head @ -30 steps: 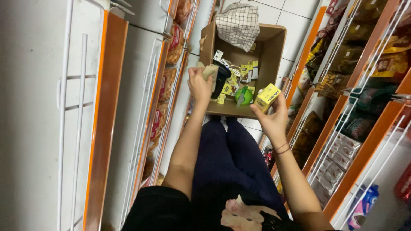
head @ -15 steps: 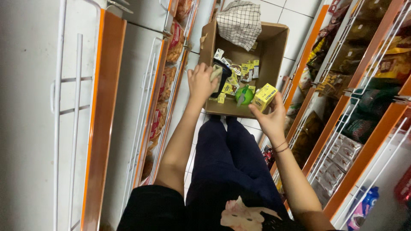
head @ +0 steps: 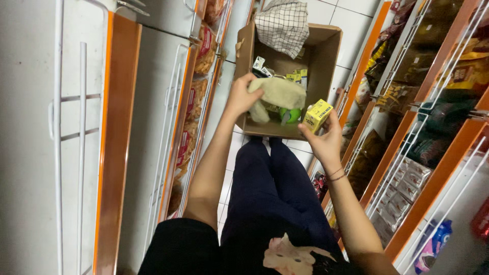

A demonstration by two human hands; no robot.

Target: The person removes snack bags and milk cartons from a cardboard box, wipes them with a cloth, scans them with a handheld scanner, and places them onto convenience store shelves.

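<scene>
Sitting on the floor between shelves, my left hand (head: 240,97) grips a pale green cloth (head: 277,94) over the cardboard box (head: 326,56), while my right hand (head: 322,140) holds a small yellow carton (head: 318,115).

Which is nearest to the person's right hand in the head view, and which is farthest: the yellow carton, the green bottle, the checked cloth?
1. Yellow carton: held in the right hand.
2. Green bottle: just left of it, inside the cardboard box.
3. Checked cloth: draped over the box's far edge.
</scene>
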